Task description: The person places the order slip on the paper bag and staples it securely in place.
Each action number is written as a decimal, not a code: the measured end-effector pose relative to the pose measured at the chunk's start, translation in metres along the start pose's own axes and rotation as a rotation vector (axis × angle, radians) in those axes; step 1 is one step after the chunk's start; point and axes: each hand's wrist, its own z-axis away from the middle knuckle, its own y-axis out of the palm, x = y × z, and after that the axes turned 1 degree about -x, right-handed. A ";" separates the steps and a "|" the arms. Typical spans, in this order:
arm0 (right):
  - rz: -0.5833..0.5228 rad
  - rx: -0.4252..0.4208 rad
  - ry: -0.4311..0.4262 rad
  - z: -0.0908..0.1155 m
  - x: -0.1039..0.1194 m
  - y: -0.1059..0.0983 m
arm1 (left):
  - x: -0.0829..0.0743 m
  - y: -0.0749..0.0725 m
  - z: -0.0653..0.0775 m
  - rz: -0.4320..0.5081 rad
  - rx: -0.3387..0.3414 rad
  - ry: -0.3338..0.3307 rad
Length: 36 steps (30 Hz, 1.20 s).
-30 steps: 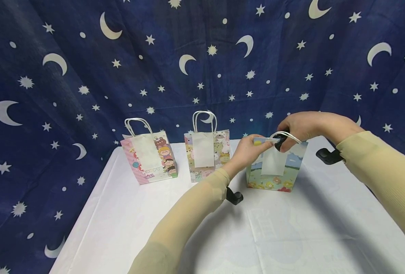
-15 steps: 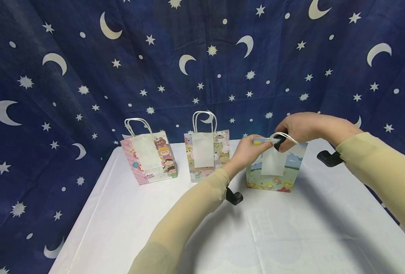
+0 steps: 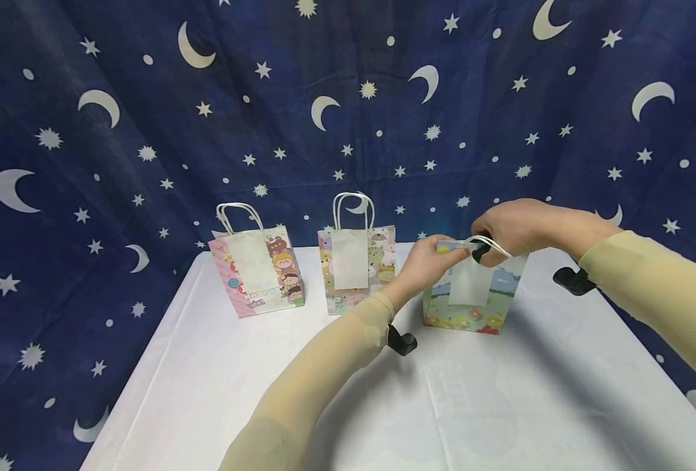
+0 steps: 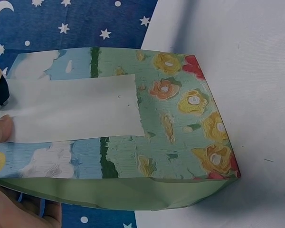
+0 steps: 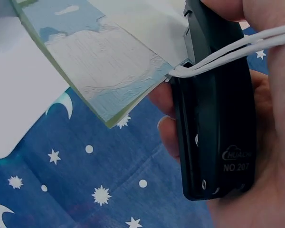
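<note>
At the right of the table stands a paper gift bag [image 3: 477, 317] printed with sky and flowers, a white paper patch [image 4: 76, 109] on its front. My left hand [image 3: 427, 263] pinches the bag's top edge, thumb in front and fingers behind. My right hand [image 3: 515, 227] grips a black stapler [image 5: 223, 123] marked NO.207. In the right wrist view, the bag's top edge lies in the stapler's mouth, and the white twisted handle [image 5: 237, 51] crosses over the stapler. The bag's upper part leans backward.
A pink cartoon gift bag [image 3: 239, 281] and an animal-print gift bag [image 3: 386, 261] stand upright at the back left and middle of the white table [image 3: 207, 392]. Behind hangs a dark blue curtain [image 3: 265, 78] with moons and stars. Black camera mounts [image 3: 402, 341] stick out from both wrists.
The right hand and stapler have moved slightly down, and the flowered bag's top has tipped back with them. The left hand keeps its pinch. The head view has shifted a little.
</note>
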 end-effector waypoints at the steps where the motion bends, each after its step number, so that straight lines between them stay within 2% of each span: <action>1: 0.002 0.002 -0.001 0.000 0.000 0.000 | 0.000 0.000 0.000 -0.009 -0.002 0.000; 6: 0.005 0.015 0.002 0.001 0.001 0.000 | 0.000 0.001 0.000 -0.025 -0.006 0.008; 13: 0.025 0.006 0.009 -0.001 0.001 0.001 | 0.001 0.002 0.001 0.038 0.000 0.016; 20: 0.074 -0.038 0.000 0.001 0.003 0.005 | 0.002 0.002 0.001 0.010 -0.001 0.032; 36: 0.198 -0.186 -0.115 0.005 0.003 0.012 | 0.001 0.002 -0.001 -0.017 -0.003 0.028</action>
